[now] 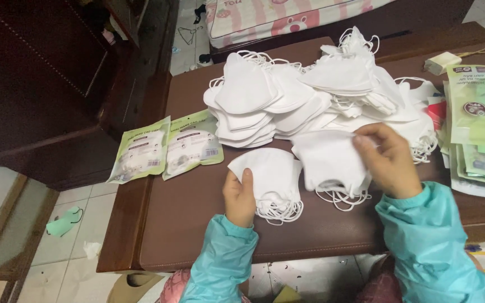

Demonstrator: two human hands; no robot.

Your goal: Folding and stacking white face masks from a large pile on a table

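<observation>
Both hands [239, 197] [385, 160] hold white masks [270, 174].

Loose, shiny teal jacket sleeves with gathered elastic cuffs, hands bare.

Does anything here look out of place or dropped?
Yes. A green mask lies on the floor tiles left of the table, with a crumpled white scrap beside it, away from the white masks piled on top. The left hand and right hand each hold white stacks neatly.
</observation>
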